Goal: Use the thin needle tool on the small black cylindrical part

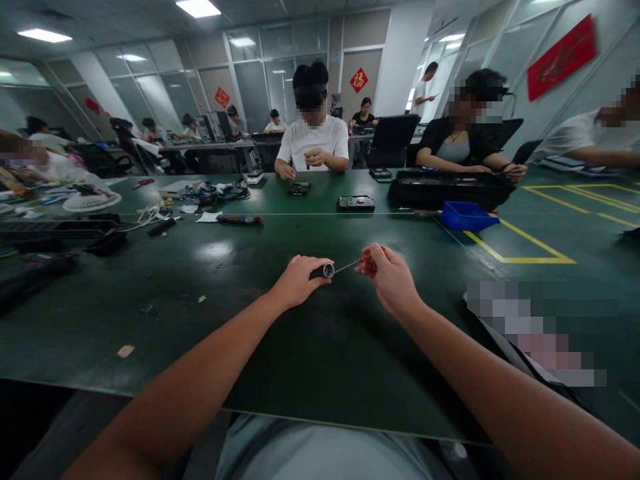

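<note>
My left hand is closed around a small dark cylinder, whose round, silvery end faces right. A thin metal rod, like a screwdriver shaft, runs from that end to my right hand. The fingers of my right hand are pinched on the rod, and any handle is hidden inside them. The rod's left tip is at or close to the cylinder's rim; whether it goes inside, I cannot tell. Both hands are just above the green table.
Across the table a person handles small parts near two hard drives. A blue scoop-like tray and a long black casing are at right. A dark electric screwdriver, cables and a white fan-like grille lie left.
</note>
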The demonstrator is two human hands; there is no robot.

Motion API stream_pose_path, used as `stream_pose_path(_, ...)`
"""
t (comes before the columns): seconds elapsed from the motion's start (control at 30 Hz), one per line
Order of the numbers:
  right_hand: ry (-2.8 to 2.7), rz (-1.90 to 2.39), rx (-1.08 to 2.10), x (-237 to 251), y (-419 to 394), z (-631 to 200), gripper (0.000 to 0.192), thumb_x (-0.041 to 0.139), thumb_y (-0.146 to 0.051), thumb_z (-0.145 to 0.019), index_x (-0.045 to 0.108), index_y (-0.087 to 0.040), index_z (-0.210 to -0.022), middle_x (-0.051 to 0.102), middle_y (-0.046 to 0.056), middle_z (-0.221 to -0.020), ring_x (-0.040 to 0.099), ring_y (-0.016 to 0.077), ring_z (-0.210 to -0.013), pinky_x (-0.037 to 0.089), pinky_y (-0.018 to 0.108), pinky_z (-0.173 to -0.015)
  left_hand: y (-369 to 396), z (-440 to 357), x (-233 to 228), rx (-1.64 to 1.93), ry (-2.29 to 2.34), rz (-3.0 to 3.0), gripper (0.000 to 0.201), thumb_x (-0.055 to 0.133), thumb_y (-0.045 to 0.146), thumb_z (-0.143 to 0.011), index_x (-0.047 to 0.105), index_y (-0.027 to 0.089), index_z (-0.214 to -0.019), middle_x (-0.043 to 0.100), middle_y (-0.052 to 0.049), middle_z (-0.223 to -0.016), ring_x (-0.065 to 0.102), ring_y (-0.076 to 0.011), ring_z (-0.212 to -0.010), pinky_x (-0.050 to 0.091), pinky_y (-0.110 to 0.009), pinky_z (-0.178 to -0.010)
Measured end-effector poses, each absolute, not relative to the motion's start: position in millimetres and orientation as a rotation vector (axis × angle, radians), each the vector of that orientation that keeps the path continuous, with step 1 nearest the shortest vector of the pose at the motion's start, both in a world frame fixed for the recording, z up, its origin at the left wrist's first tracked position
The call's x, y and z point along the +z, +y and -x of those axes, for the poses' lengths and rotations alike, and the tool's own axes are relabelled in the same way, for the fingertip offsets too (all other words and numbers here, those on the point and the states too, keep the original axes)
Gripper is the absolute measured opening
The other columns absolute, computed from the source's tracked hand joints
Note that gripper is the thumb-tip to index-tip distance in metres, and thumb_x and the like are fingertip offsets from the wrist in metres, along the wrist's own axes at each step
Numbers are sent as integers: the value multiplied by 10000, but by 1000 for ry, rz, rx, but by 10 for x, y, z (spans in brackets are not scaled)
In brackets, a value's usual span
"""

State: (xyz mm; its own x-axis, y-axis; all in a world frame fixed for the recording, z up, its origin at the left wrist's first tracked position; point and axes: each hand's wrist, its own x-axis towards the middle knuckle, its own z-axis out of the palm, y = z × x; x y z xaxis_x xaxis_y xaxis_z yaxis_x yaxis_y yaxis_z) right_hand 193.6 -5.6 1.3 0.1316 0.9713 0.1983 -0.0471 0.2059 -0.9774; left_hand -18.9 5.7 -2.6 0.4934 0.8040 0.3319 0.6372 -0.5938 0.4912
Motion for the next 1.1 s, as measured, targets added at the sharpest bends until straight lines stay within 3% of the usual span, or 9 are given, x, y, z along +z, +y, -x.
stream_pose_path(0.33,-1313,1103,747,74,-143,-1930,269,527,-453,-936,610,-197,-944,675,39,-804,640,177,-727,538,365,-720,29,181,-43,839,1240,-2378,373,704,295,-885,649,232,-1248,693,-56,-1239,621,-244,-1133,414,-415,-1013)
stream_pose_path(0.63,-1399,1134,713,152,-202,-1947,275,515,-440,-941,633,-192,-948,705,60,-821,664,193,-747,525,360,-708,25,194,-54,859,1265,-2348,409,700,310,-885,637,225,-1280,689,-68,-1219,615,-255,-1114,436,-433,-1006)
stream_pose_path(0.73,-1484,1241,571,206,-244,-1961,314,531,-485,-937,638,-211,-827,682,30,-712,626,178,-650,462,325,-623,17,192,-61,859,1262,-2337,404,696,315,-886,642,238,-1279,694,-64,-1193,618,-256,-1094,448,-430,-1001)
stream_pose_path(0.83,-1558,1357,369,250,-275,-1971,451,579,-550,-898,519,-233,-583,549,-14,-523,482,143,-497,345,304,-529,8,187,-57,856,1258,-2331,394,699,313,-884,650,239,-1268,696,-62,-1181,624,-252,-1081,457,-420,-995)
stream_pose_path(0.9,-1580,1365,299,265,-286,-1969,485,598,-555,-882,464,-239,-539,479,-31,-480,416,130,-465,305,301,-512,6,186,-54,858,1266,-2329,393,703,308,-881,652,235,-1264,696,-63,-1181,625,-251,-1080,463,-416,-988)
stream_pose_path(1.0,-1623,1340,288,273,-301,-1956,434,615,-523,-875,491,-238,-571,478,-37,-488,415,128,-462,302,297,-509,11,192,-56,866,1275,-2328,399,708,293,-877,648,224,-1266,691,-68,-1200,621,-250,-1099,463,-413,-994)
stream_pose_path(1.1,-1685,1276,329,270,-318,-1947,308,586,-457,-903,585,-228,-698,574,-15,-577,491,143,-512,340,296,-531,23,203,-67,881,1266,-2326,407,708,287,-878,640,219,-1273,679,-71,-1236,611,-249,-1142,452,-416,-1020)
